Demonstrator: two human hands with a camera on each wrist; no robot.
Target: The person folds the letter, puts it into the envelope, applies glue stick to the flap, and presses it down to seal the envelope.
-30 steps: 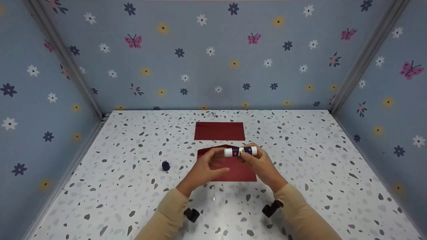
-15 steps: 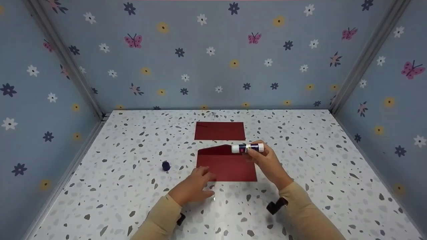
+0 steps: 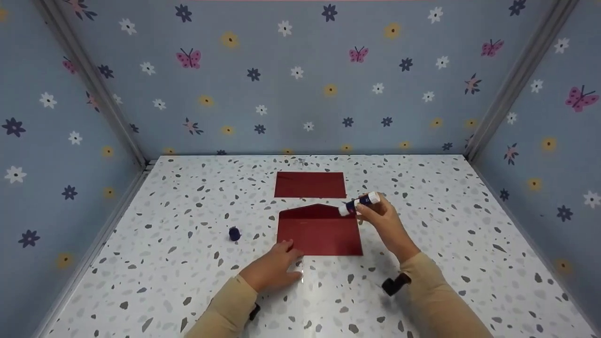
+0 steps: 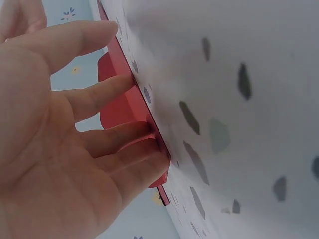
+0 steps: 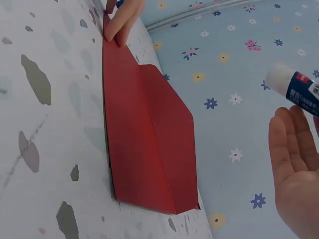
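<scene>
A red envelope point(image 3: 321, 237) lies on the table with its flap point(image 3: 314, 211) opened toward the far side. My left hand point(image 3: 272, 267) rests its fingertips on the envelope's near left corner, fingers fairly straight, as the left wrist view also shows. In my right hand point(image 3: 382, 218) I hold a glue stick point(image 3: 359, 204), uncapped, its white end tilted down above the right end of the flap. The right wrist view shows the glue stick point(image 5: 301, 89) held apart from the paper. Its dark cap point(image 3: 234, 234) stands on the table to the left.
A second red envelope point(image 3: 310, 184) lies flat beyond the first one. The speckled white table point(image 3: 188, 263) is bounded by flower-patterned panels point(image 3: 300, 94) at the back and both sides.
My left hand has left the glue stick's end and come down onto the envelope's near left corner. My right hand has shifted right with the glue stick, tipping its white end downward.
</scene>
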